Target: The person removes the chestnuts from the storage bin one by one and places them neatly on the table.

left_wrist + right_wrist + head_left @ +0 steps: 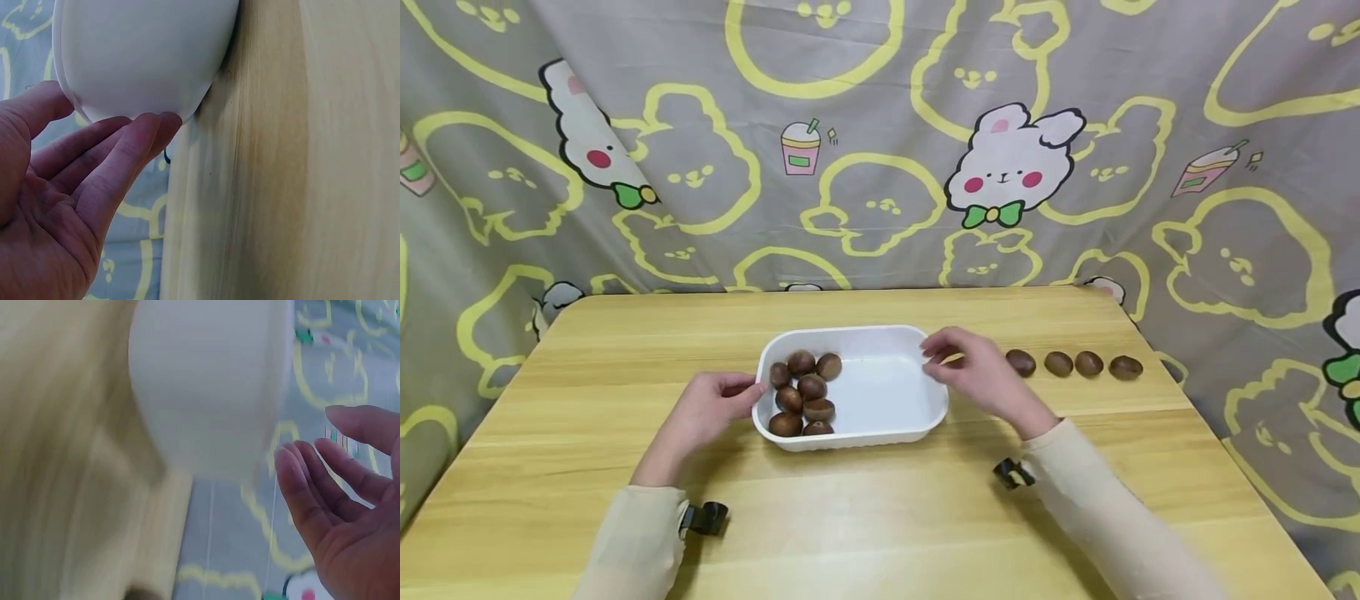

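Observation:
A white oblong tray [891, 396] with rounded corners stands on the table. Several glossy brown chestnuts [789, 399] lie bunched in its left end, while its right part shows bare floor. My left hand [709, 408] holds the tray's left end, thumb at the rim and fingertips against the outer wall, as the left wrist view shows. Over the right end of the tray is my right hand [973, 371], fingers loosely bent. In the right wrist view its thumb and fingers [290, 469] are apart, with nothing between them and a gap to the tray wall.
More chestnuts [1088, 364] lie in a row on the table to the right, the nearest partly behind my right hand. The wooden table [865, 517] ends at a patterned grey curtain [880, 125] at the back. Each wrist wears a small black device [706, 518].

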Available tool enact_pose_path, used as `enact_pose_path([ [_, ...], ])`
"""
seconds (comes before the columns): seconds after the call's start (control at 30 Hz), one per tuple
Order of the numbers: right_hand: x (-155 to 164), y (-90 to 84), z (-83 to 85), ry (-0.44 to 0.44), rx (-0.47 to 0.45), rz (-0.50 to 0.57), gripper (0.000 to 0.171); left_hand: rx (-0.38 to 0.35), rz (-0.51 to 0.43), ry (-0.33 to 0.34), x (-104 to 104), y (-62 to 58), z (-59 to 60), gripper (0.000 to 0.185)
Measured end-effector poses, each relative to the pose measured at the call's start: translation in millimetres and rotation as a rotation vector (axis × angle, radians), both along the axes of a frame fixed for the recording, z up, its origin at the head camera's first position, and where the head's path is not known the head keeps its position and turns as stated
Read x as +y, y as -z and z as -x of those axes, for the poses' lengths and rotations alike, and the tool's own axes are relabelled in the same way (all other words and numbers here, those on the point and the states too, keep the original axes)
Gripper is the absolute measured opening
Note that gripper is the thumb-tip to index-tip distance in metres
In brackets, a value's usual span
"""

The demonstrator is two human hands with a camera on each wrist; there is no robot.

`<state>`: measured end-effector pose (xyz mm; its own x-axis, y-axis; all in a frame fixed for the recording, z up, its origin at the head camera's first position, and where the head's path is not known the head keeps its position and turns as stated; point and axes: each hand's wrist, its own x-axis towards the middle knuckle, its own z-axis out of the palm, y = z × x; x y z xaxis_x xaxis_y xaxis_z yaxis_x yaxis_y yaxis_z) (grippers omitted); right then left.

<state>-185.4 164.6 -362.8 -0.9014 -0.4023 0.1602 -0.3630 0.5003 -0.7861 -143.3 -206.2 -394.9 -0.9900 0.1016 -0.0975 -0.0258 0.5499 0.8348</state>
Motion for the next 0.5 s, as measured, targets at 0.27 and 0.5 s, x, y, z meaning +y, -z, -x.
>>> enact_pose_path([
  [0.27, -52.2, 13.5, -4.9, -0.193, -0.035, -0.091, 0.019, -0.010, 0.020, 0.006, -1.2, 0.3, -3.5, 0.042],
  [0.5, -82.8, 21.9, 3.5, -0.314, -0.060, -0.188, 0.028, -0.003, 0.024, 0.009, 1.3, -1.1, -0.9, 0.042],
])
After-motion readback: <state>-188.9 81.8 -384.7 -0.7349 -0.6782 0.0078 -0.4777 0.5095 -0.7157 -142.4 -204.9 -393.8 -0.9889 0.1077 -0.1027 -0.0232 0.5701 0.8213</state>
